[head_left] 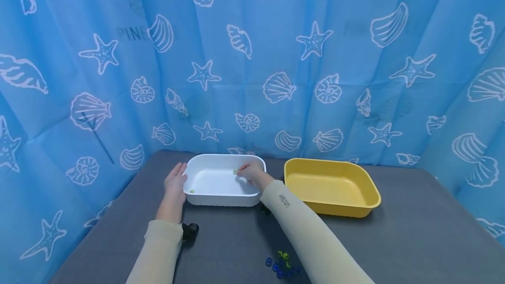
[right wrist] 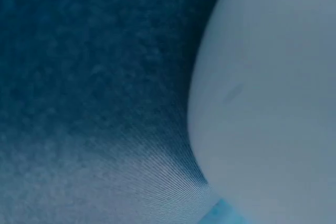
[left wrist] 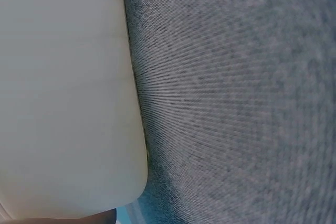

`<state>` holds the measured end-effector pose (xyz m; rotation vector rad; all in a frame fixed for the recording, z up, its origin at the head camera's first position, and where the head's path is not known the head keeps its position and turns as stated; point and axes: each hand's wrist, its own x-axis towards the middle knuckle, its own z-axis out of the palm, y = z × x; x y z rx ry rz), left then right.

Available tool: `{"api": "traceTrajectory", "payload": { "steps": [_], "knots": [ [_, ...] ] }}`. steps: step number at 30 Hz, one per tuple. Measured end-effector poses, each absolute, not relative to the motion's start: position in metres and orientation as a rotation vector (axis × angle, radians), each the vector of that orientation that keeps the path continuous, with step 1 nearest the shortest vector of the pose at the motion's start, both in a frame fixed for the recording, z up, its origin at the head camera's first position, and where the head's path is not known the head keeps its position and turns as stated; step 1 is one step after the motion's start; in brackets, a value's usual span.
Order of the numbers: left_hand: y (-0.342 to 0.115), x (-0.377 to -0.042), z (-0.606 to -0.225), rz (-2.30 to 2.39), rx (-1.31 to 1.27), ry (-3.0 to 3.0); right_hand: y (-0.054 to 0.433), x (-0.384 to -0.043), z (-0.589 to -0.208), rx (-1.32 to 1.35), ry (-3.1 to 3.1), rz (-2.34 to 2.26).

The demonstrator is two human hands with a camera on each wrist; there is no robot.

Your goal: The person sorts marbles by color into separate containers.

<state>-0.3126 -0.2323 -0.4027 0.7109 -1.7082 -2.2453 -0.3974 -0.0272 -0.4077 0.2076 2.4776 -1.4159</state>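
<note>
A white rectangular basin (head_left: 221,200) stands on the grey tabletop. My left hand (head_left: 175,182) touches its left end, with fingers extended along the outside of the rim. My right hand (head_left: 252,172) reaches over the right part of the basin, fingers curled, pinching a small green glass bead (head_left: 235,172) at the fingertips. Another green bead (head_left: 192,191) lies inside, at the near-left corner. Both wrist views show mainly the basin's outer wall (left wrist: 68,98) beside grey cloth; the right wrist view shows its curved wall (right wrist: 273,98). The fingers are hidden there.
To the right stands a yellow basin (head_left: 335,208). Several blue glass beads (head_left: 280,272) and green ones (head_left: 285,256) lie loose near the front edge, beside the right forearm. A blue shell-patterned curtain (head_left: 252,73) hangs behind the grey-covered table (head_left: 229,244).
</note>
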Motion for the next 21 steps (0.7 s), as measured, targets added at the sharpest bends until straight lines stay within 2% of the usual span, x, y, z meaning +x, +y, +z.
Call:
{"api": "traceTrajectory", "payload": {
  "steps": [21],
  "knots": [
    [-0.2321, -0.3139, -0.4018, -2.252, 0.734, -1.713, -0.0299, -0.3884, -0.4027, 0.146, 2.644, -1.192]
  ]
}}
